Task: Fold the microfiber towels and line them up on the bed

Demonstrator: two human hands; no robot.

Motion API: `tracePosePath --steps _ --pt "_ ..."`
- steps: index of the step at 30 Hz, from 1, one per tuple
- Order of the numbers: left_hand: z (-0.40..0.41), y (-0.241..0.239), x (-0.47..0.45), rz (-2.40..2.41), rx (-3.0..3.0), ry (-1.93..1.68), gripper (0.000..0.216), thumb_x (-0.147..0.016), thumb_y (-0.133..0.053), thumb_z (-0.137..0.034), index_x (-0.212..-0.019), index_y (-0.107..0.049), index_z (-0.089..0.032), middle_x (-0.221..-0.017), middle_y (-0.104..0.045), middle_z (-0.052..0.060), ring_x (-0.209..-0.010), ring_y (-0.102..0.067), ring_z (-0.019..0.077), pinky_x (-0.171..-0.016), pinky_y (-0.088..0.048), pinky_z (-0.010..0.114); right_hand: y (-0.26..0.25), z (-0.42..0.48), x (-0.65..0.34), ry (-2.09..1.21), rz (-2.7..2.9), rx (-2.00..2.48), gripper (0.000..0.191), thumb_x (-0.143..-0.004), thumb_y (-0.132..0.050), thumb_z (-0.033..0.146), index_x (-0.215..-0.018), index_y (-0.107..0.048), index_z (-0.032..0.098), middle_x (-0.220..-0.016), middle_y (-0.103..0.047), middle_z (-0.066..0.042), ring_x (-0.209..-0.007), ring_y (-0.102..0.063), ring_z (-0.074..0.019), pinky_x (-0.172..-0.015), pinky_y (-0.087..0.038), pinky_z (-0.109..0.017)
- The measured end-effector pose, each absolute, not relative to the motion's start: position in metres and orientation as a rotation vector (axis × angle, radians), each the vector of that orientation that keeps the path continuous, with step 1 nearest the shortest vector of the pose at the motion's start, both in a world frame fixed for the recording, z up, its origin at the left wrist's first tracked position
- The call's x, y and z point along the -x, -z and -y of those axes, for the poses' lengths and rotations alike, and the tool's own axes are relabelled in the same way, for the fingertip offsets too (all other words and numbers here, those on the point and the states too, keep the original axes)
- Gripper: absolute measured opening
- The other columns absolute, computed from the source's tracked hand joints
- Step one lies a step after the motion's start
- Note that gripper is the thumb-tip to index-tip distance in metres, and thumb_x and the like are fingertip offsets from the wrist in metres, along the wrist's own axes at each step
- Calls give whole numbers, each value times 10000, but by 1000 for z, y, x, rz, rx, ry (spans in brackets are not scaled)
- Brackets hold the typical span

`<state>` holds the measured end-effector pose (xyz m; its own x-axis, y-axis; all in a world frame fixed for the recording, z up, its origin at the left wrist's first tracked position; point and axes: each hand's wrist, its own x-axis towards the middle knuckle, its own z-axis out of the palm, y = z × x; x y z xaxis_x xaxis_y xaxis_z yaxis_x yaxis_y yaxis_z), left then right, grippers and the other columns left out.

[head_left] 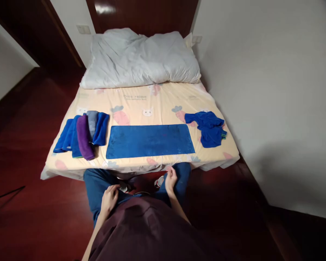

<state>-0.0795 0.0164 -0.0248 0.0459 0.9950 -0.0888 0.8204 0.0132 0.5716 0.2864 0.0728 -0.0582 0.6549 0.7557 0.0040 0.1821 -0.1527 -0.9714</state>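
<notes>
My left hand rests on my left thigh, its fingers loosely bent and holding nothing. On the other thigh lies my right hand, turned partly up, fingers slightly curled and apart with nothing in them. Ahead of both hands, a flat blue rectangular mat or cloth is spread near the bed's front edge. Left of it sits a group of folded or rolled towels: a purple towel, a grey one and several blue towels. To its right a crumpled blue towel shows a green-yellow edge.
The bed has a yellow sheet with carrot prints. A white quilt is bunched at its head. A white wall stands on the right. Dark red floor runs along the left, where a thin black rod shows.
</notes>
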Motion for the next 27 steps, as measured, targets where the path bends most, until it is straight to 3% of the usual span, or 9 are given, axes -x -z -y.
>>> tracePosePath --steps 2,5,15,21,27 --pt "-15 22 71 -1663 -1890 -342 369 -958 -373 -304 -1046 -722 -220 -1098 -753 92 -1024 -694 264 -959 -546 414 59 -65 -256 -819 651 1593 540 -923 -536 556 -1128 -711 89 -929 -757 -156 -754 -699 -226 -730 -566 -361" --pt "-27 18 59 -1511 -1891 -228 365 -965 -384 -286 -1047 -734 -227 -1102 -752 85 -1014 -694 236 -949 -534 363 56 -73 -229 -1008 580 1472 481 -886 -622 508 -1138 -712 107 -902 -769 -112 -681 -680 -178 -688 -554 -303" --pt "-30 30 57 -1404 -1834 -92 393 -983 -368 -306 -1156 -715 -246 -1204 -742 66 -1130 -681 226 -1007 -496 318 34 -145 -216 -1443 -131 1129 16 -850 -686 149 -865 -692 150 -849 -772 -62 -789 -735 -138 -797 -591 -247" --pt "-31 38 61 -1378 -1851 -79 410 -983 -354 -342 -1167 -709 -251 -1243 -731 61 -1154 -675 226 -1010 -495 310 32 -165 -204 -1405 -250 1094 38 -914 -674 151 -876 -674 150 -813 -742 -49 -763 -726 -124 -783 -627 -225" --pt "-32 35 58 -1387 -1830 -49 434 -992 -336 -371 -1184 -702 -240 -1251 -727 68 -1167 -668 229 -1045 -482 323 35 -179 -199 -1411 -294 1112 85 -970 -627 175 -891 -654 163 -936 -764 -58 -786 -722 -95 -801 -619 -200"
